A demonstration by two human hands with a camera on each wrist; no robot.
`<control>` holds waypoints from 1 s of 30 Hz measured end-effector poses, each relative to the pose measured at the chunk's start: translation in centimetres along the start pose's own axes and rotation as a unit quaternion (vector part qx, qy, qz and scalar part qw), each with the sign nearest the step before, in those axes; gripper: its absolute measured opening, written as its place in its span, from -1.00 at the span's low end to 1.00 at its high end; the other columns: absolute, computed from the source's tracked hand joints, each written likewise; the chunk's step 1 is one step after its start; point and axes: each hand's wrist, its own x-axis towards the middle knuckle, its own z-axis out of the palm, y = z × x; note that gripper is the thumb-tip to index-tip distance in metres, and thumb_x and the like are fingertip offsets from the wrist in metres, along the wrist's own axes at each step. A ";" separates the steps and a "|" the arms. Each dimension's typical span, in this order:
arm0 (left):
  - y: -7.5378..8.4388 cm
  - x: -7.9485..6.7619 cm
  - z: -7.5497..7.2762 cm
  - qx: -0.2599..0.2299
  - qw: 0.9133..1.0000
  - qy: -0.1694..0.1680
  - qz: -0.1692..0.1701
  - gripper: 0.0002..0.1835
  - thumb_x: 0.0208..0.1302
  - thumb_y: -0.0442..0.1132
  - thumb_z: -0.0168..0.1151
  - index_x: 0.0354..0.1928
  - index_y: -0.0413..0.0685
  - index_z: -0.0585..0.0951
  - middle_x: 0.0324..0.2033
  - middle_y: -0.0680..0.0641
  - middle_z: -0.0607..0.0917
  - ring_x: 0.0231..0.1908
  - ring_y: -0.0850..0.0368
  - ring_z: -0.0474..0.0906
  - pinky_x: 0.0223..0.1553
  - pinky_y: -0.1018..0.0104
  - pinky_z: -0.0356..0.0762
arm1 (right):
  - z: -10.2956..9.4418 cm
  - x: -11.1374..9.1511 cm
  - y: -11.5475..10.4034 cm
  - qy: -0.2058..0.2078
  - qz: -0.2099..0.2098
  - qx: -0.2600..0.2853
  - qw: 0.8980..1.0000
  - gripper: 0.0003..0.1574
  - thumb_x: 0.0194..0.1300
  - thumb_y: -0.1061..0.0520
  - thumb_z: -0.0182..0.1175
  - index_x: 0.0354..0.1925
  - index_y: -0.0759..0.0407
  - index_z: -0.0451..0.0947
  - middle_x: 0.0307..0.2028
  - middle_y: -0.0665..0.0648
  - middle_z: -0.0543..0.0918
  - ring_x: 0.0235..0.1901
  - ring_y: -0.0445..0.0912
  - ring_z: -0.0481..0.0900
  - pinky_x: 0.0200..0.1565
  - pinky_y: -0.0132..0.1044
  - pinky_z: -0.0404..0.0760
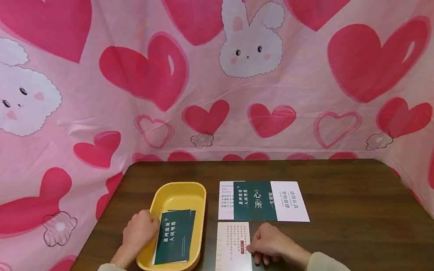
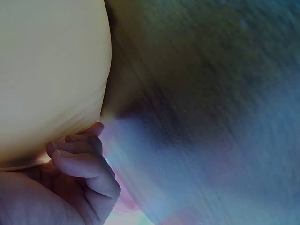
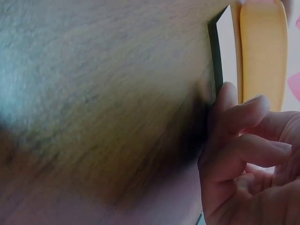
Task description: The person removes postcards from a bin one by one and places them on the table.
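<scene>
My left hand [image 1: 139, 227] grips the left rim of a yellow plastic tray [image 1: 201, 199]. In the left wrist view its curled fingers [image 2: 79, 157] lie against the tray's outer wall [image 2: 51, 70]. Inside the tray is a small stack of dark green cards [image 1: 174, 237] with white lettering. To the tray's right, a cream card [image 1: 230, 262] with printed text columns and a red block lies on the table. My right hand [image 1: 272, 242] pinches this card's right edge. The right wrist view shows the card's pale side [image 3: 227, 51] by a fingertip; the thumb is hard to make out there.
Behind the cream card, a row of overlapping cards lies on the brown wooden table [image 1: 348, 210]: a white one [image 1: 291, 202] at the right, green ones [image 1: 257, 202] in the middle, and a pale one [image 1: 225, 201] at the left. A pink heart-and-rabbit cloth [image 1: 211, 83] surrounds the table.
</scene>
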 end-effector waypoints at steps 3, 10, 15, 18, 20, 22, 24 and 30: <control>-0.1 0.1 0.0 0.002 1.000 -0.002 0.001 -0.74 0.44 -0.24 0.22 -0.13 -0.40 0.57 -0.51 -0.14 0.54 -0.53 0.01 0.52 -0.40 0.17 0.64 | -0.1 0.1 0.1 -0.001 0.001 -0.004 1.000 -0.64 0.32 0.10 0.40 -0.61 0.17 0.68 -0.72 0.02 0.64 -0.79 -0.27 0.40 -0.72 -0.48 0.19; -0.1 0.2 0.0 0.008 1.000 -0.005 0.009 -0.74 0.43 -0.25 0.20 -0.18 -0.40 0.55 -0.55 -0.14 0.50 -0.55 0.00 0.50 -0.48 0.21 0.51 | -0.1 0.4 0.1 -0.004 0.005 -0.019 1.000 -0.60 0.32 0.09 0.40 -0.64 0.17 0.68 -0.74 0.00 0.62 -0.80 -0.26 0.38 -0.73 -0.47 0.18; -0.1 0.1 0.0 0.005 1.000 -0.003 0.007 -0.73 0.44 -0.25 0.21 -0.16 -0.42 0.55 -0.54 -0.15 0.50 -0.55 0.00 0.50 -0.47 0.21 0.52 | -0.1 0.5 0.1 0.000 0.007 -0.036 0.999 -0.58 0.31 0.08 0.40 -0.66 0.15 0.66 -0.76 0.00 0.61 -0.81 -0.27 0.39 -0.73 -0.48 0.19; -0.2 0.1 0.0 0.004 1.000 -0.002 0.007 -0.73 0.44 -0.25 0.21 -0.14 -0.43 0.55 -0.54 -0.14 0.51 -0.55 0.01 0.51 -0.46 0.21 0.53 | -0.1 0.7 0.1 -0.002 0.006 -0.040 0.999 -0.57 0.32 0.07 0.40 -0.66 0.16 0.65 -0.76 0.00 0.61 -0.81 -0.27 0.40 -0.74 -0.48 0.20; -0.2 0.1 0.1 0.003 1.000 -0.001 0.007 -0.73 0.44 -0.25 0.22 -0.12 -0.42 0.56 -0.53 -0.14 0.52 -0.55 0.01 0.51 -0.45 0.21 0.55 | -0.2 0.8 0.2 -0.006 0.006 -0.039 0.999 -0.57 0.33 0.06 0.40 -0.66 0.15 0.65 -0.76 0.00 0.61 -0.81 -0.27 0.40 -0.74 -0.49 0.21; -0.3 0.2 0.1 0.001 1.000 -0.001 0.005 -0.72 0.45 -0.24 0.22 -0.11 -0.41 0.56 -0.52 -0.13 0.53 -0.54 0.02 0.52 -0.44 0.21 0.57 | -0.3 0.8 0.3 -0.011 0.007 -0.036 0.999 -0.56 0.34 0.05 0.40 -0.65 0.16 0.65 -0.75 0.01 0.61 -0.82 -0.27 0.41 -0.74 -0.49 0.21; -0.4 0.2 0.2 -0.001 1.000 0.000 0.003 -0.73 0.45 -0.24 0.22 -0.10 -0.40 0.57 -0.52 -0.13 0.54 -0.54 0.02 0.53 -0.43 0.21 0.59 | -0.3 0.9 0.3 -0.014 0.008 -0.032 0.999 -0.56 0.35 0.05 0.40 -0.65 0.16 0.65 -0.75 0.02 0.61 -0.82 -0.27 0.41 -0.74 -0.49 0.21; -0.4 0.2 0.3 -0.003 1.000 0.003 0.004 -0.74 0.45 -0.23 0.22 -0.12 -0.39 0.57 -0.52 -0.13 0.55 -0.54 0.02 0.53 -0.43 0.22 0.60 | -0.2 0.9 0.5 -0.013 0.000 -0.026 1.000 -0.58 0.34 0.07 0.39 -0.64 0.16 0.64 -0.75 0.02 0.61 -0.82 -0.27 0.41 -0.74 -0.50 0.23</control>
